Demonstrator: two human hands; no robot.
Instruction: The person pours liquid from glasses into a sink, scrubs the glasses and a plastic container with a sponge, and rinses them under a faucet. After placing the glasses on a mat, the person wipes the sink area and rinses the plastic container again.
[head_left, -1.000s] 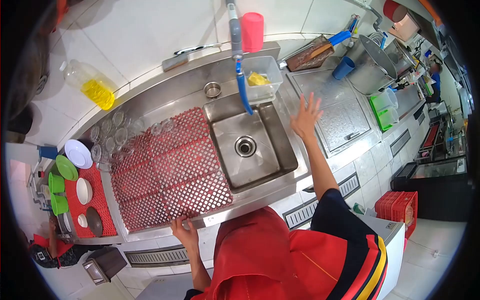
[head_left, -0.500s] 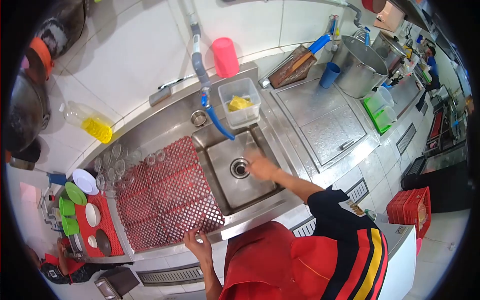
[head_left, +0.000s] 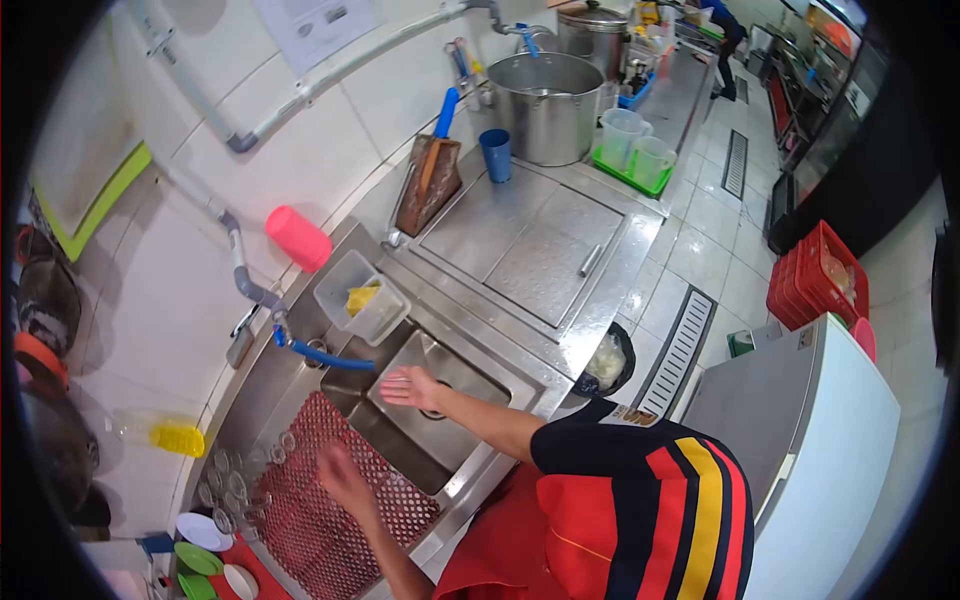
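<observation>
My right hand is over the steel sink, palm up with its fingers stretched out and nothing in it. The end of the blue hose is close to its fingertips. My left hand, somewhat blurred, hovers above the red perforated mat with fingers apart and holds nothing. A clear plastic tub with a yellow sponge stands at the sink's back edge. Upturned glasses sit at the mat's left side.
A pink cup is against the wall. Beyond the sink are a knife block, a blue cup, a large pot and jugs on a green tray. Red crates stand at the right. Another person is far back.
The view has turned toward the right. My left hand has risen from the counter's front edge to over the mat. My right hand has moved toward the hose and turned palm up.
</observation>
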